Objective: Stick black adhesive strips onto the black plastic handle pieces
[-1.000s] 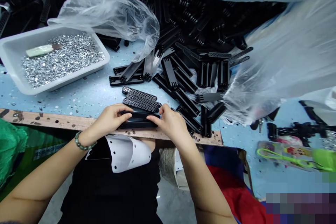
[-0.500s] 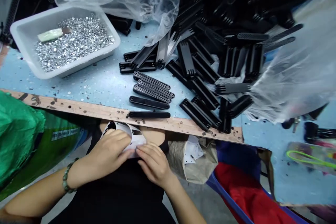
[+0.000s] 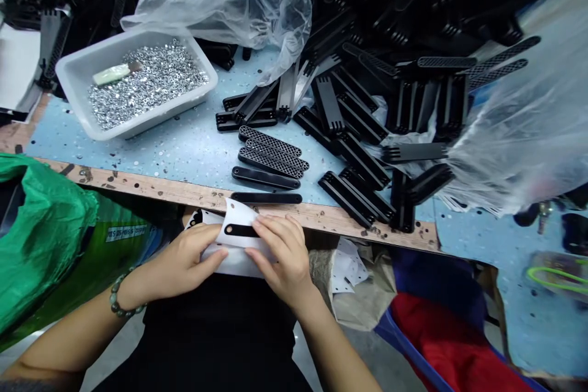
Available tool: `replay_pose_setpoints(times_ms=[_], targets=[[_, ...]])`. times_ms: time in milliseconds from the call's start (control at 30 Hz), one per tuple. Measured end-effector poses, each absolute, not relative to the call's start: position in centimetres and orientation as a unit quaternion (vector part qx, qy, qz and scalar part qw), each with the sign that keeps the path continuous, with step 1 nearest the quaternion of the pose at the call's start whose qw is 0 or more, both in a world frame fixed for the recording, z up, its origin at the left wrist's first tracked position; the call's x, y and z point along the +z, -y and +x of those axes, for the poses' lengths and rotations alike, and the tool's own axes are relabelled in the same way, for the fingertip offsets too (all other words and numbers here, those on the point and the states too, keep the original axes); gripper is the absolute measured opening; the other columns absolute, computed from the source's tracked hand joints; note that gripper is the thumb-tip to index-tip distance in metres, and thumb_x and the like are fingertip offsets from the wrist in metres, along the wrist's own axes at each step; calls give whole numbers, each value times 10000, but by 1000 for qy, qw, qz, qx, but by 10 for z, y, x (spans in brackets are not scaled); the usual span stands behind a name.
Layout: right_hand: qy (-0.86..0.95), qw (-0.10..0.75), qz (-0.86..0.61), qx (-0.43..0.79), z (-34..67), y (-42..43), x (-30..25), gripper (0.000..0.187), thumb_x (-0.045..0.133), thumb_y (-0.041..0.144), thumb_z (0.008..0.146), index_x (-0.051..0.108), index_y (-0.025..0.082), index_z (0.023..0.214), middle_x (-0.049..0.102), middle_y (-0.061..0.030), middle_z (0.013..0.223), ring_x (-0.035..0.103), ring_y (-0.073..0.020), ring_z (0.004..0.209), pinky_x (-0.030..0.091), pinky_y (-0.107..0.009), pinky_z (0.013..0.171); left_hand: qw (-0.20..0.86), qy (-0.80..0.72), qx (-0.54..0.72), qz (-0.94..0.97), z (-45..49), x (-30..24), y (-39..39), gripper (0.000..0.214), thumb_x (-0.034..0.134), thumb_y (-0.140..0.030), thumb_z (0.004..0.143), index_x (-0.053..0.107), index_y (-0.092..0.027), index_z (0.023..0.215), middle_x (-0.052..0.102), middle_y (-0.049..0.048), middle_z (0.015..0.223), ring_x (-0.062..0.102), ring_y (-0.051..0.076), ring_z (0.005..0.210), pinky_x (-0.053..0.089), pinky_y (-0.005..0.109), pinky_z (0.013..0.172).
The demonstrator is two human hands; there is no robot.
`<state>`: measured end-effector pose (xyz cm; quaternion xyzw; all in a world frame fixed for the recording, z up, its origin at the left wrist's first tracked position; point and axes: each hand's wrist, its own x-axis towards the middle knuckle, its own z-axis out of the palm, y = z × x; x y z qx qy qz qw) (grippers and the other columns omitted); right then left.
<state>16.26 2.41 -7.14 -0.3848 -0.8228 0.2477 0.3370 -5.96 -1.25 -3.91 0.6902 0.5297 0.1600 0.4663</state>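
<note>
Left hand (image 3: 177,255): clamped on the white sheet (image 3: 236,263) from one side, thumb on top;
Right hand (image 3: 281,255): clamped on its other side, fingers across it, close beside the left, seemingly to keep it tight around a black bar (image 3: 241,230) showing through its slot;
Sheet: just below the bench edge (image 3: 138,188), over the lap;
Bench: second bar (image 3: 266,198) near that edge; perforated strips (image 3: 269,141) beyond; tray (image 3: 202,95) of washers (image 3: 147,87) left, with open room between.
</note>
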Motion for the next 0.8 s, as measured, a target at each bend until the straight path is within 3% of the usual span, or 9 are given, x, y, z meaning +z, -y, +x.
replay_pose_setpoints(times_ms=[67, 167, 333, 400, 467, 533, 600, 700, 800], targets=[[833, 345, -354, 248, 156, -24, -65, 367, 628, 214, 884, 590, 213, 1249, 701, -79, 1083, 652, -217, 997, 478, -452, 944, 448, -511, 155, 717, -55, -37, 12, 211, 414, -279, 967, 539, -143, 865, 578, 31, 828, 523, 112, 751, 423, 247, 717], [797, 363, -332, 351, 151, -22, -64, 292, 540, 185, 926, 632, 194, 1204, 720, -68, 1002, 670, -185, 902, 544, -358, 787, 419, -493, 144, 749, -50, -38, 11, 246, 355, -252, 975, 532, -144, 842, 572, 43, 804, 524, 128, 746, 432, 266, 724], [559, 435, -485, 513, 178, -36, -76, 293, 446, 349, 971, 681, 177, 1006, 695, -78, 809, 657, -173, 673, 571, -342, 653, 433, -445, 67, 781, -44, -45, 16, 259, 314, -167, 958, 572, -146, 956, 620, 74, 949, 582, 164, 844, 458, 305, 801], [516, 484, -513, 486, 198, -53, -76, 305, 494, 419, 937, 659, 185, 1041, 652, -73, 819, 625, -159, 649, 569, -343, 645, 453, -397, 23, 798, -44, -44, 16, 220, 385, -189, 946, 601, -157, 975, 633, 71, 968, 600, 178, 846, 469, 313, 800], [536, 501, -514, 444, 213, -73, -70, 288, 595, 410, 878, 642, 220, 1089, 624, -69, 921, 628, -164, 769, 568, -354, 739, 491, -333, 5, 805, -49, -39, 9, 264, 567, -375, 897, 626, -188, 1073, 644, 72, 1069, 624, 204, 920, 488, 312, 829], [579, 481, -512, 414, 217, -93, -62, 277, 670, 348, 834, 639, 238, 1086, 609, -64, 994, 621, -174, 892, 547, -356, 836, 530, -320, 40, 784, -57, -32, -6, 494, 624, -537, 830, 593, -251, 1232, 609, 64, 1238, 610, 217, 1083, 483, 302, 927], [630, 438, -507, 392, 210, -111, -56, 234, 687, 305, 824, 641, 227, 1040, 609, -61, 996, 611, -180, 936, 529, -352, 869, 524, -423, 129, 728, -66, -28, -30, 417, 484, -510, 929, 578, -284, 1266, 606, 43, 1263, 586, 183, 1157, 460, 290, 985], [713, 358, -491, 349, 184, -133, -52, 157, 654, 268, 848, 634, 210, 993, 630, -60, 980, 611, -189, 943, 514, -351, 860, 429, -621, 272, 596, -76, -39, -73, 351, 418, -401, 971, 596, -225, 1218, 632, 69, 1186, 623, 162, 1062, 486, 287, 913], [781, 305, -455, 299, 156, -149, -57, 118, 629, 203, 857, 634, 197, 975, 657, -55, 973, 620, -190, 940, 502, -346, 863, 457, -625, 307, 553, -78, -61, -109, 369, 485, -358, 928, 577, -173, 1233, 625, 96, 1179, 652, 146, 930, 513, 289, 843]])
